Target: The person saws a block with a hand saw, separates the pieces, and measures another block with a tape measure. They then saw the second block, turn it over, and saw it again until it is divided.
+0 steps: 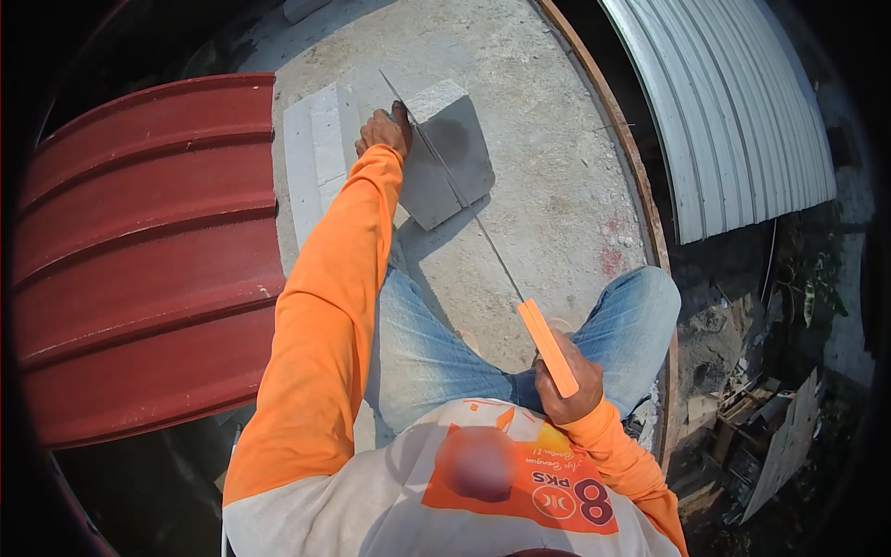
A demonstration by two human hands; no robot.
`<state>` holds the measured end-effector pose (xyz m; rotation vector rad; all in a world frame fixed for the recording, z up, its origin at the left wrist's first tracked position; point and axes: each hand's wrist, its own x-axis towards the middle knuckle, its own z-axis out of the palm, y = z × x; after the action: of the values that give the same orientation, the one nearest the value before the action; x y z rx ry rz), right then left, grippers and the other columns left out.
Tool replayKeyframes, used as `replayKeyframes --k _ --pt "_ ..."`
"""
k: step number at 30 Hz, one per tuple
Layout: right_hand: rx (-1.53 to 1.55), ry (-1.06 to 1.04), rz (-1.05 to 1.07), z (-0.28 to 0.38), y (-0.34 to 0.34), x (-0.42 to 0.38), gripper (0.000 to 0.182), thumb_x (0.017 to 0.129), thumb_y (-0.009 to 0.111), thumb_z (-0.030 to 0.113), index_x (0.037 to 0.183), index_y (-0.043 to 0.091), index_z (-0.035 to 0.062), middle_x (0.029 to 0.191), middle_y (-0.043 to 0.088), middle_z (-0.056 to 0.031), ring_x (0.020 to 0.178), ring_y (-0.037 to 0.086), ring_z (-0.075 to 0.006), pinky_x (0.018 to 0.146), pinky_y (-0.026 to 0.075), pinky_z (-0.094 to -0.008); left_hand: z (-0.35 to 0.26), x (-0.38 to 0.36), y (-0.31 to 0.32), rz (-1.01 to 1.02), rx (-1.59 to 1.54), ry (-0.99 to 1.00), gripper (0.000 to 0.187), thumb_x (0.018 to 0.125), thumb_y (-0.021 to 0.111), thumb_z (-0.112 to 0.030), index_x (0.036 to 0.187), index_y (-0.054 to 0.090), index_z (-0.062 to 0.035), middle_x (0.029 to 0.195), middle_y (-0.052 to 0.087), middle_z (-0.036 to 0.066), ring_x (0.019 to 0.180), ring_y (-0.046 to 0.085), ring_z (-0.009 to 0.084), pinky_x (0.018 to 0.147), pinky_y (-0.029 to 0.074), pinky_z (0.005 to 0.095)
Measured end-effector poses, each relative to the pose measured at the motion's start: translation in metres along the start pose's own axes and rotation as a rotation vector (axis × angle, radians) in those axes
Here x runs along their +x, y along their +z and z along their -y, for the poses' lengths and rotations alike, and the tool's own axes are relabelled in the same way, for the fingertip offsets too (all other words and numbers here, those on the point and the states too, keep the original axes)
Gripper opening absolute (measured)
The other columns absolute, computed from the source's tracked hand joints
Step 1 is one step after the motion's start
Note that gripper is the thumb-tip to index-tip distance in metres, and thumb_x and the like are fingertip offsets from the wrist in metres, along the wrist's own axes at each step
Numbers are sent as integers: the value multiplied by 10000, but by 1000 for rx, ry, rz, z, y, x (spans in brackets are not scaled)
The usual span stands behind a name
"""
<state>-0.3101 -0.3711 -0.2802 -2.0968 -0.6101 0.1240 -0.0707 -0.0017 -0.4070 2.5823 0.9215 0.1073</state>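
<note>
A hand saw [458, 197] with an orange handle is gripped in my right hand [568, 376], near my right knee. Its thin blade slants away from me, edge-on, across a grey lightweight block [450, 153]. How deep the blade sits in the block cannot be made out. My left hand [385, 133] is closed on the far left part of this block, its fingers curled and the thumb side close to the blade. Just left of that hand lie pale blocks [316, 148] side by side.
Under the blocks is a rough concrete slab [557, 158] with a raised rim [617, 121] on the right. Red metal roofing [153, 251] borders it at left. Corrugated grey sheeting [733, 111] lies beyond the rim, with scrap wood [761, 436] lower down.
</note>
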Motion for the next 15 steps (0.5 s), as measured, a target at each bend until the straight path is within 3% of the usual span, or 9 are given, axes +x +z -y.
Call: replayKeyframes --k 5,9,12,15 --pt "-24 21 -18 7 5 -5 526 710 581 -28 1233 540 -59 976 654 -205 693 672 -275 607 537 -325 2 -2 -2 -33 -2 56 549 972 333 -492 1052 583 -10 1092 623 210 1056 566 398 925 407 509" --pt "21 -51 -75 -2 41 67 540 748 592 5 1281 505 -9 1006 643 -191 705 660 -320 637 541 -346 -1 -13 -3 -46 -23 35 517 981 333 -462 1032 573 -8 1082 626 204 1056 564 401 908 415 507" --pt "51 21 -44 -16 61 100 548 751 598 6 1290 500 8 1055 639 -183 741 659 -336 654 543 -349 1 -15 -1 -44 -9 35 496 986 334 -445 1040 569 -11 1072 630 198 1047 573 404 904 422 499" --pt "67 0 -9 -7 35 57 548 747 595 0 1287 504 3 1053 640 -188 751 663 -328 662 545 -345 5 -6 3 -42 10 6 432 984 360 -400 1049 567 -26 1076 633 192 1035 589 398 909 431 490"
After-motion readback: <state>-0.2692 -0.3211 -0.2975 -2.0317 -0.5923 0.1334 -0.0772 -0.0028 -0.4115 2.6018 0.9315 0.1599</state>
